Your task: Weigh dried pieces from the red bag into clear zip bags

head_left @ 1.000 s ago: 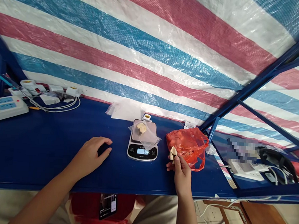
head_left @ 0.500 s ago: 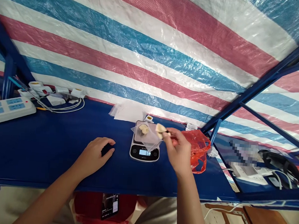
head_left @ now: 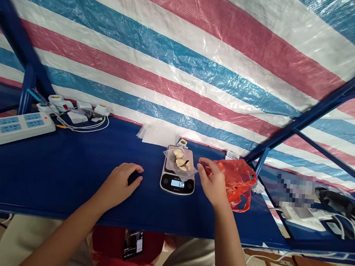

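Note:
A small digital kitchen scale (head_left: 177, 184) stands on the blue table, its lit display showing what looks like 69. Across its pan lies a clear plastic bag (head_left: 186, 175), and several pale dried slices (head_left: 181, 162) rest on top. Just right of the scale is my right hand (head_left: 213, 181), holding nothing, with thumb and fingers apart. Behind and beside that hand sits a crumpled red plastic bag (head_left: 238, 181). My left hand (head_left: 120, 182) rests on the table left of the scale, thumb and fingers apart with nothing between them.
A stack of clear bags and white sheets (head_left: 158, 134) lies behind the scale. At the left are a power strip (head_left: 18, 126) and white chargers with cables (head_left: 79, 115). Below the table edge, a phone (head_left: 133, 244) lies on a red stool (head_left: 107, 242). Blue frame bars stand at both sides.
My right hand has let go of the slices it held, which now lie with the others on the scale. The whole view has shifted slightly. My left hand stays on the table.

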Demonstrator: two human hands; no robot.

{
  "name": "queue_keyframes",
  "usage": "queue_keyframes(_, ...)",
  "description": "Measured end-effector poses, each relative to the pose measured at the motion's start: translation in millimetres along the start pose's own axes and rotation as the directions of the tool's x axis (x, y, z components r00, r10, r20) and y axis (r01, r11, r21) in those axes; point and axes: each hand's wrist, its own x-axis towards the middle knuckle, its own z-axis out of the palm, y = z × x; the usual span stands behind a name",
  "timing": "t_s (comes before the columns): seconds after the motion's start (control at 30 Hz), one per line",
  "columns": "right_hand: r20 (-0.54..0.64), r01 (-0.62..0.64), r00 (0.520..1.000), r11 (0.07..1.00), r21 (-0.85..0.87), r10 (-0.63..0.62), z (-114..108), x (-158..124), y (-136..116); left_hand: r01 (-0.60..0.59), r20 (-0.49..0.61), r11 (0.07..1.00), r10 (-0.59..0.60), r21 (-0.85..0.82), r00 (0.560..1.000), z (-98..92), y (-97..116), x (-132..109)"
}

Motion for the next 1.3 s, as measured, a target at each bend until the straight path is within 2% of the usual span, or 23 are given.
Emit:
queue_keyframes(0.1, -0.026, -0.065, 0.998, 0.998, 0.011, 0.065, -9, -5, -1, -0.006, -0.01, 1.0, 0.006, 0.004, 1.0, -0.2, 1, 0)
queue_keyframes(0.3, -0.045, -0.102, 0.994, 0.994, 0.033, 0.103, -13, -10, -2, -0.028, -0.022, 1.0, 0.028, 0.001, 0.999, 0.2, 1, 1)
queue_keyframes(0.8, -0.011, -0.081, 0.997, 0.995, 0.05, 0.082, -6, -5, -5, -0.002, -0.002, 1.0, 0.002, 0.021, 1.0, 3.0, -5, 2)
queue_keyframes(0.93, 0.072, -0.019, 0.997, 0.999, -0.039, 0.022, 6, 4, -9, -0.018, -0.007, 1.0, 0.018, 0.011, 1.0, 3.5, -5, 3)
queue_keyframes(1.1, 0.245, 0.121, 0.968, 0.952, -0.282, -0.05, 27, 16, -21, -0.024, -0.014, 1.0, 0.024, 0.007, 1.0, 3.9, -5, 3)
queue_keyframes(1.2, 0.256, 0.16, 0.965, 0.908, -0.387, -0.061, 32, 15, -24, -0.024, -0.017, 1.0, 0.025, 0.007, 1.0, 3.5, -5, 2)
queue_keyframes(1.3, 0.247, 0.192, 0.964, 0.904, -0.382, -0.1, 31, 11, -19, -0.032, -0.026, 0.999, 0.032, 0.003, 0.999, 2.9, -4, 2)
